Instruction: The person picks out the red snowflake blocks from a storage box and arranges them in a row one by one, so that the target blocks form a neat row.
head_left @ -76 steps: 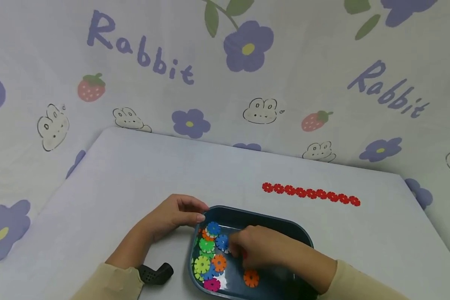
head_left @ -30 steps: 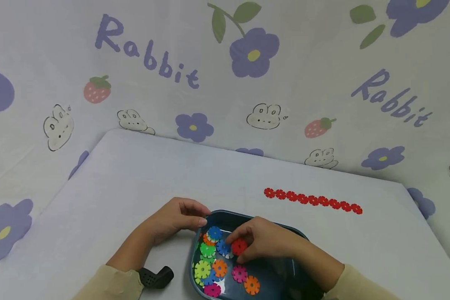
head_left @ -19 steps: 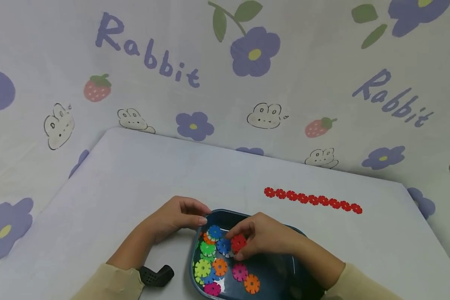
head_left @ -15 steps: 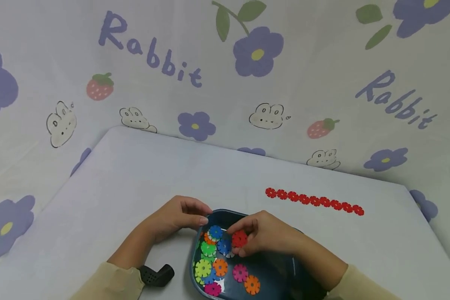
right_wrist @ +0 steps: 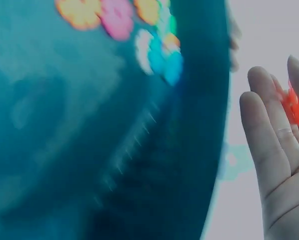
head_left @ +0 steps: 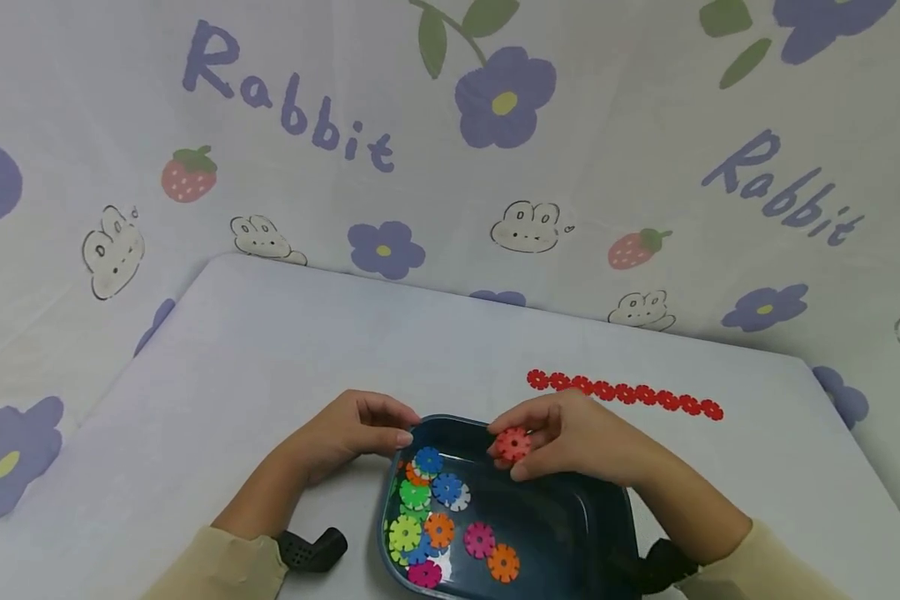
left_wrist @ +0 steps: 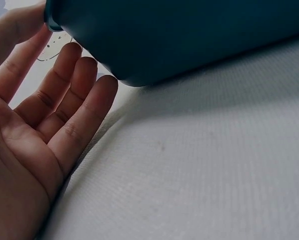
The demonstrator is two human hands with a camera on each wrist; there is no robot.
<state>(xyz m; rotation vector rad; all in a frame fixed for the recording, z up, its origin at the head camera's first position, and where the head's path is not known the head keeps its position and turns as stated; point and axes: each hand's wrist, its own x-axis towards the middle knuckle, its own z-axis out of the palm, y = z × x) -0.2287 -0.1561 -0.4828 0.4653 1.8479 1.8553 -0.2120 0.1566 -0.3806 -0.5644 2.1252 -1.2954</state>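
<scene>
My right hand point(head_left: 588, 437) pinches a red snowflake disc point(head_left: 513, 444) between thumb and fingers above the back rim of the dark blue tray. The disc point(right_wrist: 294, 106) shows partly behind the thumb in the right wrist view. At the tray's point(head_left: 532, 525) back left corner, my left hand point(head_left: 345, 437) pinches the rim with thumb and index finger; its other fingers point(left_wrist: 97, 107) lie against or near the outer wall. Blue discs point(head_left: 447, 489), green discs point(head_left: 415, 493), orange discs point(head_left: 503, 563) and magenta discs point(head_left: 480, 540) lie inside, mostly along the left side.
A row of red snowflake discs point(head_left: 625, 393) lies joined or touching on the white table point(head_left: 270, 333) behind the tray. Black wrist cameras point(head_left: 315, 550) sit at both cuffs. A patterned cloth point(head_left: 435, 183) hangs behind the table.
My right hand was down in the tray, picked up the red disc, and has raised it toward the back rim and right. A magenta disc it covered now shows. The left hand stays put.
</scene>
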